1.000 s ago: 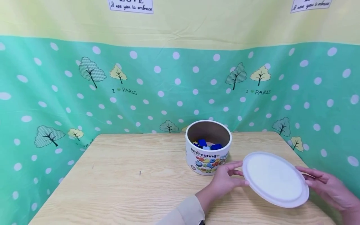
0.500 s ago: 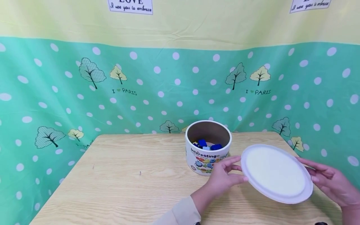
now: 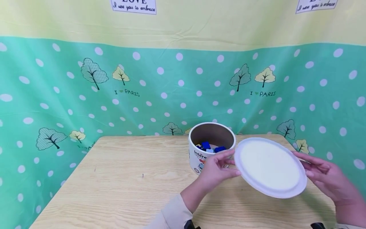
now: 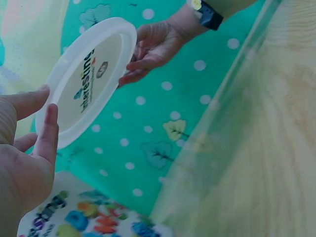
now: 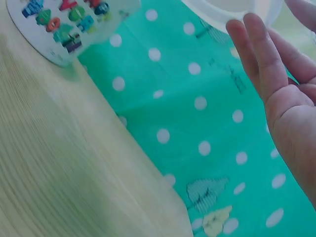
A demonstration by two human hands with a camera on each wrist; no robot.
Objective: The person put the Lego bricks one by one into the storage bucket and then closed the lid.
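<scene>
A round white lid (image 3: 270,167) is held tilted above the table, just right of the tub. My left hand (image 3: 215,171) pinches its left rim between thumb and fingers. At the opposite rim, my right hand (image 3: 328,178) grips it the same way. The lid's other face, printed with lettering and a logo, shows in the left wrist view (image 4: 94,81). Behind my left hand stands an uncovered white tub (image 3: 197,159) with a dark inner wall and colourful print. Several blue and pale blocks (image 3: 210,147) lie inside it; the lower front of the tub is partly hidden.
A light wooden table (image 3: 120,184) carries the tub near its back edge. Green and yellow dotted cloth (image 3: 154,86) hangs behind the table and along both sides.
Both hands have raised the lid and carried it left, closer to the tub. The tub and its blocks have stayed in place.
</scene>
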